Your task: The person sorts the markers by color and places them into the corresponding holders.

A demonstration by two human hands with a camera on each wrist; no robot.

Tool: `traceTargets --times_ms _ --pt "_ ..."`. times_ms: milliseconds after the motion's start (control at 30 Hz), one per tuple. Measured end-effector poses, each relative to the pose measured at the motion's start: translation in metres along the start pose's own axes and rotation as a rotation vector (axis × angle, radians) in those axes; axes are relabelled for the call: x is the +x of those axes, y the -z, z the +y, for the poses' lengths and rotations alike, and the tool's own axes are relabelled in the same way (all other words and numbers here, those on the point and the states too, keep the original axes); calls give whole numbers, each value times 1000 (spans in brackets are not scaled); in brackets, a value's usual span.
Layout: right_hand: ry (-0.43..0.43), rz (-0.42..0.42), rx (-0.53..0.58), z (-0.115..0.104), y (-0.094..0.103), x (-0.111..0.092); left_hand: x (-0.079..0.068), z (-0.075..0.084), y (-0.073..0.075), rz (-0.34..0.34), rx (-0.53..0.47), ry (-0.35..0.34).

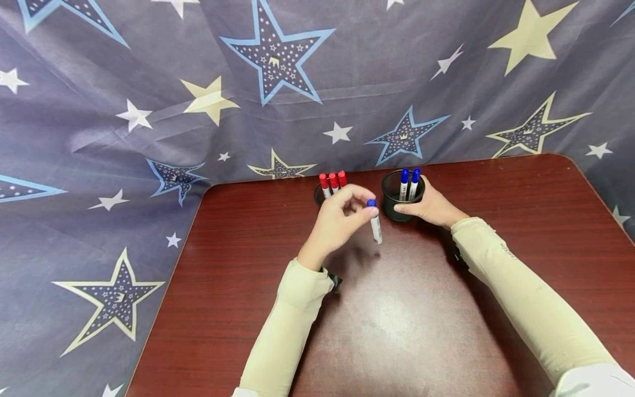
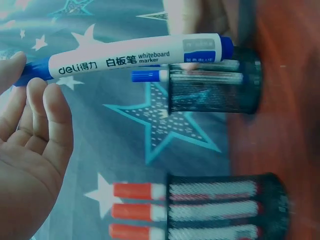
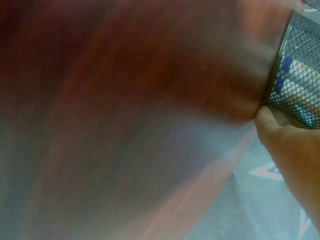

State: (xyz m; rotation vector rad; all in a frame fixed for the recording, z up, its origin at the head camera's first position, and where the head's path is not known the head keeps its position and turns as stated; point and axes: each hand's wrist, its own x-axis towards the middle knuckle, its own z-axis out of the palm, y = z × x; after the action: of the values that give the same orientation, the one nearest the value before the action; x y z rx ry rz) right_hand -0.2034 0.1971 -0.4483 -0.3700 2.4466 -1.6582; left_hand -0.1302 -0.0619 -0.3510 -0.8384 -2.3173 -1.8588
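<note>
My left hand [image 1: 339, 220] pinches a blue whiteboard marker [image 2: 120, 55] by its capped end, and the white barrel hangs down above the table. Just right of it stands a black mesh pen cup [image 1: 397, 212] with two blue-capped markers [image 1: 409, 184] upright inside. The right hand [image 1: 434, 207] grips this cup round its right side, thumb along the front near the rim. Behind the left hand is a second mesh cup [image 2: 277, 205], holding three red-capped markers [image 2: 135, 210]; in the head view the hand hides most of it.
Both cups stand near the back edge of the reddish-brown wooden table [image 1: 397, 331]. Directly behind rises a grey cloth [image 1: 347, 71] printed with stars, which also runs along the left side.
</note>
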Motion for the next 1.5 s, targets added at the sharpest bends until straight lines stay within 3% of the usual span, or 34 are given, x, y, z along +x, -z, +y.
traceTargets --times_ms 133,300,567,800,967,1200,1500 --pt "61 -3 58 -10 -1 -2 23 8 -1 13 -6 -59" --pt "50 -17 58 -31 0 -11 52 16 -3 54 26 -142" --pt "26 -24 54 0 -1 5 79 11 -14 104 81 -110" --pt "13 -21 55 2 -2 6 86 -7 -23 131 180 -69" --pt "11 -30 47 -5 -1 3 89 -22 -28 140 197 20" --pt "29 -49 51 -33 3 -10 95 -40 -39 114 243 99" --pt "21 -51 62 -36 4 -13 95 -52 -50 73 344 174"
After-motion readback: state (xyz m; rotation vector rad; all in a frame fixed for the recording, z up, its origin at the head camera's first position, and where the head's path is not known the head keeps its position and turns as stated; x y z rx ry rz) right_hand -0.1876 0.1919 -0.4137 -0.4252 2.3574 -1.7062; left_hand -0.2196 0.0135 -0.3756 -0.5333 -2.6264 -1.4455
